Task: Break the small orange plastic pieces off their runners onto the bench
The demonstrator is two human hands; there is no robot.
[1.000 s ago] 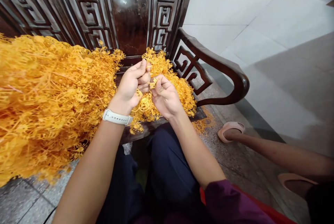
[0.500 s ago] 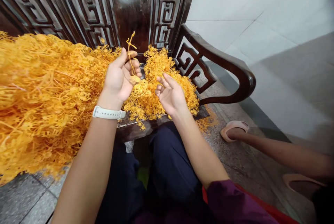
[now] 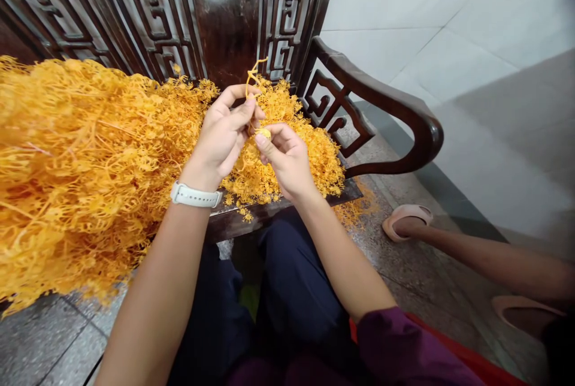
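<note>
My left hand point(image 3: 227, 128), with a pale watch band on its wrist, pinches a thin orange plastic stem point(image 3: 250, 81) whose branched tip sticks up above the fingers. Close beside it, my right hand point(image 3: 287, 158) pinches a small yellow-orange plastic piece point(image 3: 264, 133) between thumb and forefinger. Whether this piece is joined to the stem is hidden by the fingers. Below and behind both hands lies a heap of small orange plastic flower pieces point(image 3: 317, 158) on the bench seat. A far larger orange pile point(image 3: 90, 170) fills the left side.
The dark carved wooden bench point(image 3: 233, 227) has a latticed back and a curved armrest point(image 3: 404, 110) at right. Loose orange bits point(image 3: 359, 206) lie on the floor beside it. Another person's leg point(image 3: 494, 260) in a pink slipper point(image 3: 395, 218) stands at right.
Both hands have come together. My left hand has moved right and turned, closing on the stem, which now leans right. My right hand has closed from loose fingers into a pinch on the small piece.
</note>
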